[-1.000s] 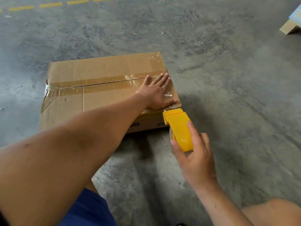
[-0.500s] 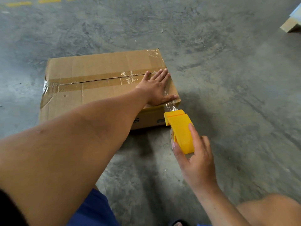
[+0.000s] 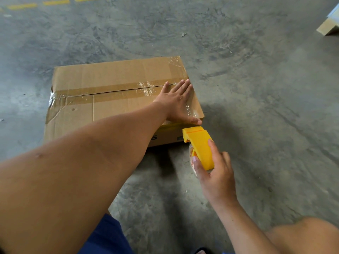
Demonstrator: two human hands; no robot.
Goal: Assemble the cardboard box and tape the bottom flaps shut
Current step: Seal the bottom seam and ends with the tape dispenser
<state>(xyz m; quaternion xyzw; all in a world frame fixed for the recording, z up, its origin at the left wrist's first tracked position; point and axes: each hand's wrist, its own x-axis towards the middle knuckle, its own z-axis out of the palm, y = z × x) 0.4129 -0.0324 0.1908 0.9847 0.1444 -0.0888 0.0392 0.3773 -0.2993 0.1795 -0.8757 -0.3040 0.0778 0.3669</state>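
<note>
A brown cardboard box (image 3: 113, 77) lies on the concrete floor with its flaps closed upward. Brown and clear tape run along the centre seam (image 3: 117, 91). My left hand (image 3: 178, 102) lies flat, fingers spread, on the box's right end, with the thumb at the near right corner over clear tape. My right hand (image 3: 217, 176) grips a yellow tape dispenser (image 3: 200, 145) with a clear tape roll. The dispenser's front edge sits against the box's near side, just below that corner.
The floor is grey concrete (image 3: 256, 107). Yellow dashed floor marking (image 3: 55, 2) runs along the far left. A pale wooden or cardboard piece (image 3: 328, 26) lies at the far right. My knees show at the bottom edge.
My right hand has kept the dispenser at the box's near right corner, shifting it slightly. My left hand stays pressed on the right end of the box.
</note>
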